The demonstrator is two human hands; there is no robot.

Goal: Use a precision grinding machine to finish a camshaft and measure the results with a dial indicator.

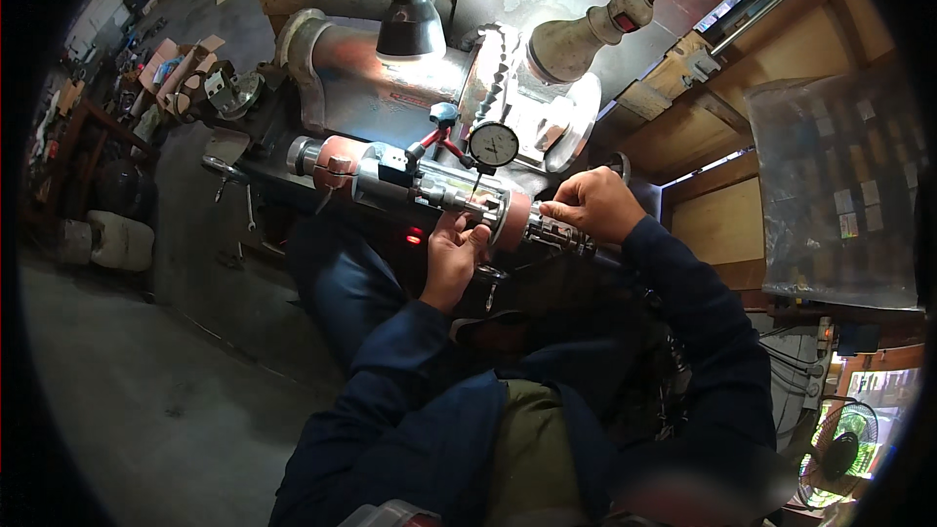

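Observation:
My left hand (452, 262) is closed, its fingertips pinched at a thin metal shaft (475, 207) that lies along the machine. What they grip, if anything, is hidden. Just above those fingertips stands a round dial gauge (493, 144) with a white face, its stem pointing down at the shaft. A red jointed arm (429, 143) with a dark knob is beside the gauge. My right hand (601, 207) has thumb and fingers pressed together at the metal fittings (556, 232) right of a reddish collar (512, 222); anything between them is too small to make out.
A black lamp (410, 20) and a worn pale lamp (576, 44) hang over the machine. Another reddish collar (339, 161) is at its left end. A wrench (251, 210) hangs at the left. Clear plastic sheeting (835, 195) covers the right wall; a fan (839, 454) stands lower right.

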